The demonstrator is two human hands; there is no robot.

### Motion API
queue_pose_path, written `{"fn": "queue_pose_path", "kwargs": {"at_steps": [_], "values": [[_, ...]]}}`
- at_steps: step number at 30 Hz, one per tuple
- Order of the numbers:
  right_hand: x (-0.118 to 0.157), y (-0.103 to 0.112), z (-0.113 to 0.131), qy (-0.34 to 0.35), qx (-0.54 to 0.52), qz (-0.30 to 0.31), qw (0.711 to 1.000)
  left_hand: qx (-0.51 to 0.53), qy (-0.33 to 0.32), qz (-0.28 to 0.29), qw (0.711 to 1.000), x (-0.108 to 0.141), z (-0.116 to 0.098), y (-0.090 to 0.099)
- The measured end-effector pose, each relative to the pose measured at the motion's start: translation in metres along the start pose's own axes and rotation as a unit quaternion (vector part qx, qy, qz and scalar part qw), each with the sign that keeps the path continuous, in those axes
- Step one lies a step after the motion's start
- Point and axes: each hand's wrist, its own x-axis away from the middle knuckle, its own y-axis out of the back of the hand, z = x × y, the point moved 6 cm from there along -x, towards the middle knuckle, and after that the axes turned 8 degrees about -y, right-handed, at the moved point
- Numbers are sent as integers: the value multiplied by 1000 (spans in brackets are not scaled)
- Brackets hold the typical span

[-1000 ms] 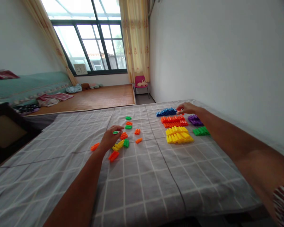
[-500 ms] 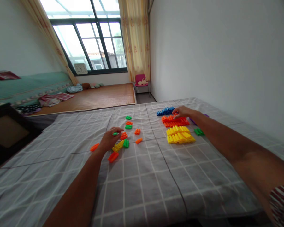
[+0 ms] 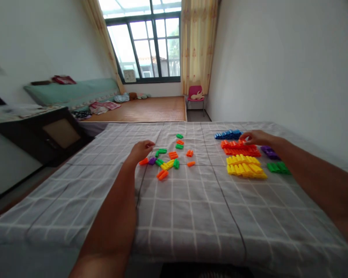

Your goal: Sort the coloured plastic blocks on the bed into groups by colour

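Observation:
Just above the left edge of the scattered pieces is my left hand (image 3: 141, 151), its thumb and fingers drawn together; I cannot make out anything between them. Under and beside it lie an orange piece (image 3: 144, 161), a purple piece (image 3: 152, 160) and green pieces (image 3: 162, 151), all small ribbed plastic tubes. My right hand (image 3: 256, 136) is at the far side of the stacked orange pieces (image 3: 240, 148), fingertips pinched on an orange piece at the top row. Blue pieces (image 3: 228, 134) are lined up behind, yellow pieces (image 3: 245, 166) in front.
Purple pieces (image 3: 269, 152) and green pieces (image 3: 278, 167) lie under or near my right forearm. A grey checked cloth (image 3: 185, 208) covers the surface. Beyond stand a mat-covered bed (image 3: 159, 109), a pink chair (image 3: 195, 92) and, at left, a dark cabinet (image 3: 58, 129).
The view has swung left, so everything sits further right. My left hand has moved off the scattered pieces to their left side, uncovering several. My right hand stays at the orange stack.

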Motion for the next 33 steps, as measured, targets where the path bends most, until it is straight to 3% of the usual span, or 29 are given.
{"fn": "queue_pose_path", "kwargs": {"at_steps": [2,4,7,10,14,18,21,23,25,27,29,31,33], "values": [[-6,7,4,-9,21,-15,1000,-33,25,61,997,5,12,1],[-10,17,27,8,41,-51,998,-44,43,124,990,11,18,-1],[-8,20,94,75,28,-72,994,-45,57,202,977,20,20,-4],[-3,0,185,169,0,-28,985,-57,67,254,963,27,19,-7],[6,-39,293,285,-11,6,959,-110,65,249,960,28,21,-7],[11,-63,360,367,-25,-2,930,-117,39,157,980,21,17,0],[7,-69,375,387,-33,47,920,-55,9,103,993,15,13,-1],[1,-66,369,378,-34,95,920,19,5,80,997,12,12,-6],[-9,-54,357,342,-43,102,933,122,11,57,991,8,10,-14],[-20,-36,343,277,-66,43,958,254,12,42,966,5,4,-23],[-24,-21,338,243,-107,-24,964,375,8,40,926,4,-6,-31],[-18,-16,347,282,-158,-33,946,447,9,44,893,4,-15,-35],[-4,-15,363,363,-191,-16,912,478,9,56,876,5,-23,-38]]}}
